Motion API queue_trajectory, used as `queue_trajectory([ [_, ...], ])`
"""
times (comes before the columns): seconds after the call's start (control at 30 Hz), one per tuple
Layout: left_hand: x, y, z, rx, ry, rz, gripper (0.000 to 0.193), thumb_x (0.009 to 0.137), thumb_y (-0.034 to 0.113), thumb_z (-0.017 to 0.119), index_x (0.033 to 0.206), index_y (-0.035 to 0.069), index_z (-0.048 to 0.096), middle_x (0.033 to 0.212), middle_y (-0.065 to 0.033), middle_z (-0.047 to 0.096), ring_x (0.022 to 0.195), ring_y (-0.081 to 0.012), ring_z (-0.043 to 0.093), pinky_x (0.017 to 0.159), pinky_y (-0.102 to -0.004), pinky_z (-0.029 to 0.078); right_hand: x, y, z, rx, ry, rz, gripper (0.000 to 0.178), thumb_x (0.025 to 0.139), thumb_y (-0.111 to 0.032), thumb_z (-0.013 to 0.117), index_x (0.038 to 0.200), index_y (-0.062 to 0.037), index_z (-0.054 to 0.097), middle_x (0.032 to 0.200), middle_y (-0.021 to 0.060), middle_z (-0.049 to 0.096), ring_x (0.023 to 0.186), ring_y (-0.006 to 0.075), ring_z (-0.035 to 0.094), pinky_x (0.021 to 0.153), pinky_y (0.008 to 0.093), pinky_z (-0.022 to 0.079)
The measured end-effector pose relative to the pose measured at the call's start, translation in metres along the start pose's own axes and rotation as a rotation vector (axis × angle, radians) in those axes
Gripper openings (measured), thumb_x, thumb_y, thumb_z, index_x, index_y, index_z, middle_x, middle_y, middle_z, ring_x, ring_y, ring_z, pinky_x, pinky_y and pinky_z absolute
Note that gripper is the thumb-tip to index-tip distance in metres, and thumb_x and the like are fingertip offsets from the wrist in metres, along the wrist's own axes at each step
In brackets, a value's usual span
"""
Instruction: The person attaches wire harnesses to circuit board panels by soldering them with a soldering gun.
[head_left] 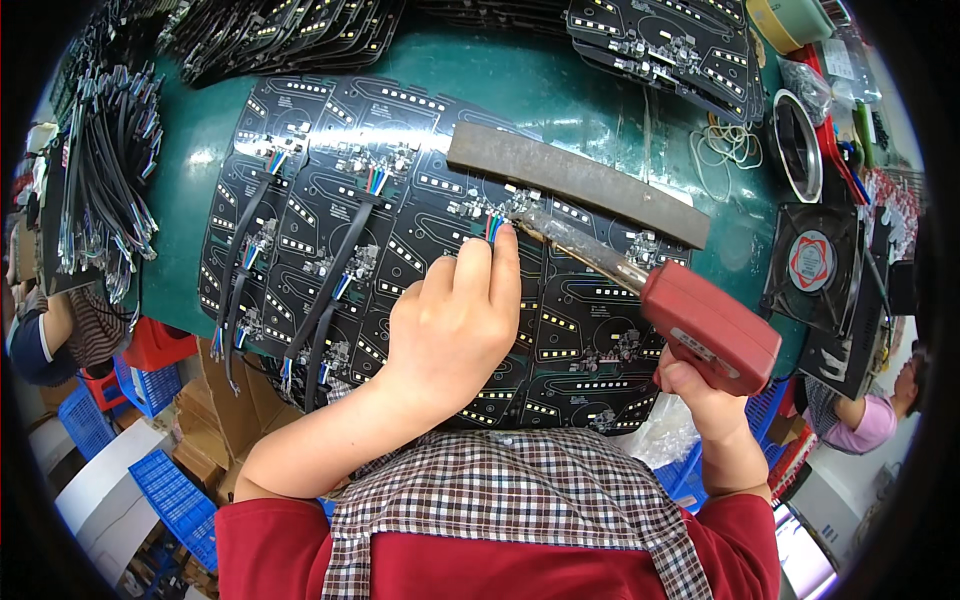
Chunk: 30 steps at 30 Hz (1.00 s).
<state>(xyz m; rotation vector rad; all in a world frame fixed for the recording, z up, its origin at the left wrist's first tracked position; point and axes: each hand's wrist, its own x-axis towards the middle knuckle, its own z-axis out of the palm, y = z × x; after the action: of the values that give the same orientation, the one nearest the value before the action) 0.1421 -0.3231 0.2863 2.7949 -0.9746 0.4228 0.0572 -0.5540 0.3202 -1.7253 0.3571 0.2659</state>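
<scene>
A panel of black circuit boards (420, 205) lies before me, dotted with white and yellow LEDs. My left hand (455, 310) is closed, its fingertips pressing thin coloured wires (494, 228) against a board near the panel's middle; the rest of that cable is hidden beneath the hand. Gripped in my right hand (705, 400) is a red soldering gun (715, 325), its metal shaft pointing up and left with the tip at those wire ends. Across the panel, just beyond the tip, rests a grey metal bar (580, 180). Black cables (340, 265) lie over the boards on the left.
A heap of black cables (100, 180) sits at the left. Stacked boards (290, 40) fill the far side, with another stack (665, 50) at far right. Thin pale wire (728, 145), a metal-rimmed ring (797, 145) and a fan (815, 265) line the right. Other people are at both sides.
</scene>
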Motion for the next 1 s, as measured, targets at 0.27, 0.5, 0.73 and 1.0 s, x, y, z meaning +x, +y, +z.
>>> queue_trajectory([
  [0.27, -0.003, 0.001, -0.002, 0.023, -0.055, -0.009, 0.036, 0.067, 0.007, 0.059, 0.102, -0.002, 0.060, 0.074, -0.0019, 0.048, 0.060, -0.0094, 0.053, 0.044, -0.0192, 0.045, -0.010, 0.018, -0.015, 0.422, 0.227, -0.238, 0.078, 0.072, -0.048, 0.070, 0.126, -0.0002, 0.040, 0.097, 0.0146, 0.059, 0.080, 0.0207, 0.058, 0.069, 0.0313, 0.048],
  [0.5, -0.019, 0.015, -0.034, -0.189, -0.118, 0.075, 0.063, 0.065, 0.023, 0.070, 0.122, 0.006, 0.050, 0.108, -0.0110, 0.050, 0.100, -0.0276, 0.052, 0.078, -0.0402, 0.047, -0.048, 0.071, -0.010, 0.437, 0.399, -0.361, 0.070, 0.081, -0.041, 0.061, 0.129, 0.0030, 0.036, 0.104, 0.0121, 0.055, 0.103, 0.0231, 0.051, 0.099, 0.0389, 0.037],
  [0.73, -0.077, 0.010, -0.035, -0.150, -0.371, 0.477, 0.074, 0.069, 0.042, 0.068, 0.135, 0.033, 0.037, 0.145, -0.0013, 0.028, 0.134, -0.0281, 0.026, 0.102, -0.0559, 0.025, -0.054, 0.093, -0.004, 0.530, 0.436, -0.479, 0.076, 0.071, -0.035, 0.072, 0.128, 0.0009, 0.039, 0.124, 0.0166, 0.050, 0.114, 0.0301, 0.051, 0.102, 0.0436, 0.034],
  [1.0, -0.080, 0.006, -0.034, -0.206, -0.312, 0.482, 0.057, 0.080, 0.013, 0.051, 0.134, 0.027, 0.039, 0.142, -0.0044, 0.034, 0.130, -0.0308, 0.032, 0.102, -0.0553, 0.027, -0.056, 0.098, -0.007, 0.583, 0.433, -0.511, 0.072, 0.070, -0.030, 0.072, 0.126, 0.0028, 0.041, 0.114, 0.0162, 0.056, 0.104, 0.0276, 0.056, 0.095, 0.0406, 0.040],
])
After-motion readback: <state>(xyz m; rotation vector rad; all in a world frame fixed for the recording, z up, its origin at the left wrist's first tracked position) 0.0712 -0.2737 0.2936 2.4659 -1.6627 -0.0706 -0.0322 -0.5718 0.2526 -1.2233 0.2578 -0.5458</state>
